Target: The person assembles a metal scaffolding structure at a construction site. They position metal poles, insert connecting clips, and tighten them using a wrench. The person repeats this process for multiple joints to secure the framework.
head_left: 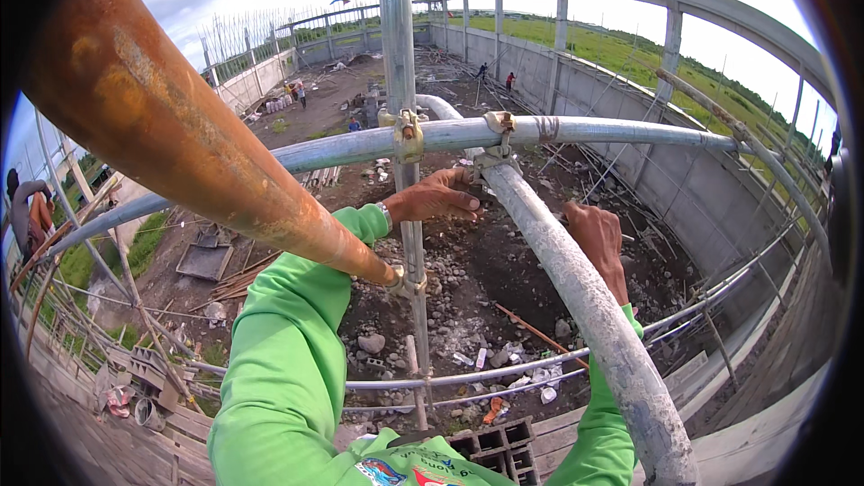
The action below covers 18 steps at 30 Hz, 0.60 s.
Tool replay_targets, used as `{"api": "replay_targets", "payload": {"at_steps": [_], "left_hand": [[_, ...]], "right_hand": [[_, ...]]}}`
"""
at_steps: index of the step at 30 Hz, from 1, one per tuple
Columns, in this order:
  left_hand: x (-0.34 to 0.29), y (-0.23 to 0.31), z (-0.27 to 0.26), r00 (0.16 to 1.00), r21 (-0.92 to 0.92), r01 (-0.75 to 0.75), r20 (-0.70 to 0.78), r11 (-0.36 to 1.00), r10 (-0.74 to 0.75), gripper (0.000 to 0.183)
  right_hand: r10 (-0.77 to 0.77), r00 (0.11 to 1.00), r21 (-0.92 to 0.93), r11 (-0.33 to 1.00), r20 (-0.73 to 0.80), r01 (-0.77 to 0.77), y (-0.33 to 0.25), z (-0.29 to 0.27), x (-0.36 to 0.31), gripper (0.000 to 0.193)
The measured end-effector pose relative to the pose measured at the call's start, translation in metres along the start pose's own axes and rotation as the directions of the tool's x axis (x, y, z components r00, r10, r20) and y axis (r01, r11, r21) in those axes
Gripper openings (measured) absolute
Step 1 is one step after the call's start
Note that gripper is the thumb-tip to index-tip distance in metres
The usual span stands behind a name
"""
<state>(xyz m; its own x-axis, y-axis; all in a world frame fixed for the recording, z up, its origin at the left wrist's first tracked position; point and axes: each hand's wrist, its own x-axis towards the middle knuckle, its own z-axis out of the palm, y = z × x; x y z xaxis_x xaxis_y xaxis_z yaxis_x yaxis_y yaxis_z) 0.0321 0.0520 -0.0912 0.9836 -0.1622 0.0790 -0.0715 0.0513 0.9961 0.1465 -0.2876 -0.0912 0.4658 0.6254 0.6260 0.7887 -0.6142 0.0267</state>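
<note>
My left hand [434,197] reaches past the upright steel pipe [397,45], its fingertips at the lower side of a scaffold clamp [490,158]. That clamp sits where a grey, cement-crusted slanting pipe [576,279] meets the level galvanized pipe [612,130]. Right of the slanting pipe, my right hand [596,238] is closed in a fist. A small pale tip shows beside it; what it holds is mostly hidden. Another clamp [408,137] joins the upright and level pipes. A rusty orange pipe [207,144] crosses above my left arm, ending near a lower clamp [396,281].
Below are wooden planks [558,436], hollow blocks [495,445] and lower rails [486,375]. Rubble and stones [371,343] cover the ground. A concrete wall [711,189] runs along the right. Several people stand far off; a person [31,211] is at the left edge.
</note>
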Motion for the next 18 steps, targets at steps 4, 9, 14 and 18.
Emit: {"api": "replay_targets", "payload": {"at_steps": [4, 9, 14, 18], "left_hand": [[0.01, -0.01, -0.007, 0.998, -0.099, -0.012, 0.058, 0.995, 0.018, 0.053], [0.009, -0.012, -0.011, 1.0, -0.004, 0.006, -0.029, 1.0, -0.007, 0.057], [0.0, -0.011, -0.004, 0.993, 0.117, 0.011, -0.121, 0.993, 0.004, 0.056], [-0.001, -0.005, -0.001, 0.984, 0.226, 0.008, -0.175, 0.974, 0.032, 0.052]], "right_hand": [[0.015, 1.0, -0.009, 1.0, 0.003, -0.015, -0.035, -0.02, -0.038, 0.018], [0.065, 0.987, -0.232, 0.968, -0.15, -0.099, -0.03, 0.02, -0.021, 0.019], [0.158, 0.946, -0.31, 0.918, -0.282, -0.246, -0.026, 0.052, -0.015, 0.024], [0.131, 0.901, -0.166, 0.962, -0.413, -0.216, -0.01, 0.079, -0.005, 0.017]]}}
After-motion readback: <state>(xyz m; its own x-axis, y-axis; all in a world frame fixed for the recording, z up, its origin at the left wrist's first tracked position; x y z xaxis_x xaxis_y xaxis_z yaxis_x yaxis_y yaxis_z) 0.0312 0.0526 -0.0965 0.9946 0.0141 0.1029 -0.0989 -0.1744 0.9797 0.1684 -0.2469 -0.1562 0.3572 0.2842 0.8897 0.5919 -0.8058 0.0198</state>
